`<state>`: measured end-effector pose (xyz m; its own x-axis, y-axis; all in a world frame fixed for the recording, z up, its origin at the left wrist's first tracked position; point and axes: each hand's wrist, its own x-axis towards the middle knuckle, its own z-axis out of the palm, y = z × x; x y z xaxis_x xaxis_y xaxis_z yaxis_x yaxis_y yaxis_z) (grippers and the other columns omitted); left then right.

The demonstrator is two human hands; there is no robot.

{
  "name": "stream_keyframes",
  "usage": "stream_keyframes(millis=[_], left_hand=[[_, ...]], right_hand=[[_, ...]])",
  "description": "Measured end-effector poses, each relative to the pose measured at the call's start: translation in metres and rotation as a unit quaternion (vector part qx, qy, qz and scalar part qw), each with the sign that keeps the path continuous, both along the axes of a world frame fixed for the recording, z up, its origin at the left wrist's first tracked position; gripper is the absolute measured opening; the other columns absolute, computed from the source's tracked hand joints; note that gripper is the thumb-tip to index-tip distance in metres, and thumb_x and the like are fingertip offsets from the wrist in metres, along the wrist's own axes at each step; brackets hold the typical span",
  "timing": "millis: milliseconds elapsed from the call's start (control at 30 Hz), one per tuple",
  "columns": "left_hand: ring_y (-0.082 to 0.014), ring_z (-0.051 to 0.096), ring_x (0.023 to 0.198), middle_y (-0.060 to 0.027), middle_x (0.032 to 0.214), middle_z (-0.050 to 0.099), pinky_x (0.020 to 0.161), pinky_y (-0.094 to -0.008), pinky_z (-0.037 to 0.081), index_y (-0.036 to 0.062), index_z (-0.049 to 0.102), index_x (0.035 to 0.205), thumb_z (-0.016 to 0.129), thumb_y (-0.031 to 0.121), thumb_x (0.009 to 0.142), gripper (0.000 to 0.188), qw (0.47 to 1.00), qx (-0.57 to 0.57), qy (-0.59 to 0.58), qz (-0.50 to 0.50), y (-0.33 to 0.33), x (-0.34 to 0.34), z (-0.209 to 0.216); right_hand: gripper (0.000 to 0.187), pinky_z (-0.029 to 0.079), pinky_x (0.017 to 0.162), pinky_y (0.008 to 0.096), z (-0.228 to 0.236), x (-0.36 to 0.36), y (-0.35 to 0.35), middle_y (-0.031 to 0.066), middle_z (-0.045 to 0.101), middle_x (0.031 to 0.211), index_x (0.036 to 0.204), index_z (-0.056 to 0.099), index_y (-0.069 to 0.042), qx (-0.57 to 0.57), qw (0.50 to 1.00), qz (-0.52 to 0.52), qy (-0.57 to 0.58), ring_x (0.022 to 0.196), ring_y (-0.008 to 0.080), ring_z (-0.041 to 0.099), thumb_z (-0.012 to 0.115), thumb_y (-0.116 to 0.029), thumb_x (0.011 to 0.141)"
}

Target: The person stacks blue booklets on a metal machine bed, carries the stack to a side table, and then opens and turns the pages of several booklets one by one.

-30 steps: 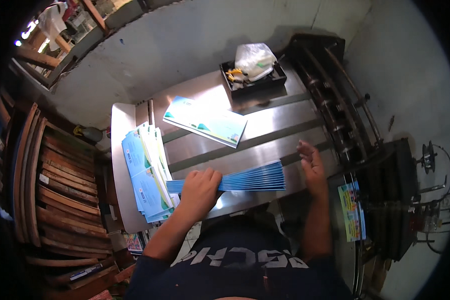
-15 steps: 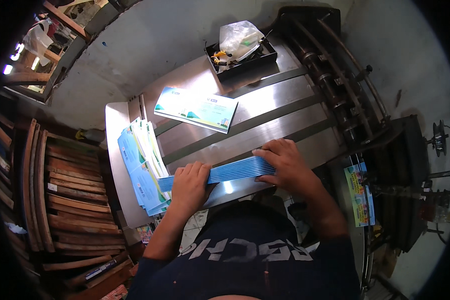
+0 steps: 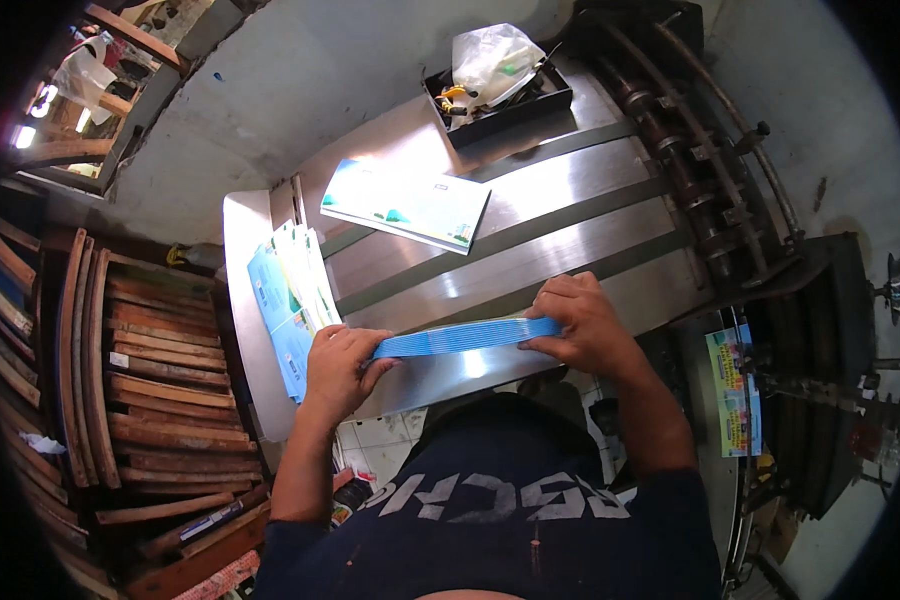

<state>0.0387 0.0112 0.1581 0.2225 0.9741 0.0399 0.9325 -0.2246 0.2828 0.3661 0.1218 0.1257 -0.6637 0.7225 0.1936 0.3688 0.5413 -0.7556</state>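
A stack of folded printed sheets (image 3: pixel 460 339), blue along its folded edges, is held level in front of me with its edges turned my way. My left hand (image 3: pixel 342 368) grips the stack's left end, thumb below and fingers over the top. At the other end my right hand (image 3: pixel 578 325) pinches it between thumb and fingers. Just beyond the left hand, loose blue-and-white printed sheets (image 3: pixel 282 300) lie fanned in an uneven pile. Farther back, a neat stack of printed booklets (image 3: pixel 410 205) rests on the metal table, partly washed out by glare.
The metal table (image 3: pixel 450 288) has dark green belts (image 3: pixel 560 229) across it. A black box (image 3: pixel 510 108) with a plastic bag (image 3: pixel 494 62) and tools stands at the back. Rollers and bars (image 3: pixel 705 165) rise at the right; slatted wood (image 3: pixel 170 370) stands at left.
My left hand has shifted from near the stack's middle-left to its left end. The stack's left end has come off the loose pile and its blue edges now curve slightly.
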Motion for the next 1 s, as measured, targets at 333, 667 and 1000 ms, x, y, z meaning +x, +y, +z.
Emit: stream_keyframes(millis=[333, 667, 1000], left_hand=[[-0.0189, 0.065, 0.082, -0.0061, 0.084, 0.071, 0.079, -0.0327, 0.049, 0.0045, 0.070, 0.088, 0.078, 0.007, 0.078, 0.013, 0.910, -0.076, -0.319, 0.253, -0.035, -0.066, -0.027], [-0.0326, 0.042, 0.136, -0.0163, 0.152, 0.036, 0.114, -0.0442, 0.033, 0.0151, 0.022, 0.155, 0.093, 0.022, 0.058, 0.120, 0.893, -0.101, -0.417, 0.138, -0.002, -0.044, -0.049], [-0.0219, 0.053, 0.119, -0.0142, 0.127, 0.054, 0.099, -0.0358, 0.046, 0.0102, 0.035, 0.134, 0.074, 0.005, 0.085, 0.063, 0.807, -0.061, -0.557, 0.188, -0.024, -0.009, -0.089]], right_hand=[[0.028, 0.038, 0.084, 0.0389, 0.002, 0.007, 0.000, 0.0043, 0.063, 0.086, 0.088, 0.072, -0.010, 0.008, 0.999, -0.031, -0.022, 0.087, 0.0235, 0.058, 0.084, -0.030, 0.071], [0.036, 0.044, 0.075, 0.0382, 0.006, 0.013, -0.001, 0.0077, 0.061, 0.087, 0.088, 0.070, -0.006, -0.048, 0.996, -0.067, -0.020, 0.085, 0.0260, 0.056, 0.089, -0.022, 0.061], [0.053, 0.046, 0.094, 0.0337, -0.049, 0.012, -0.034, 0.0089, 0.062, 0.110, 0.124, 0.055, -0.004, -0.159, 0.956, -0.140, 0.201, 0.102, 0.0199, 0.059, 0.078, -0.004, 0.076]])
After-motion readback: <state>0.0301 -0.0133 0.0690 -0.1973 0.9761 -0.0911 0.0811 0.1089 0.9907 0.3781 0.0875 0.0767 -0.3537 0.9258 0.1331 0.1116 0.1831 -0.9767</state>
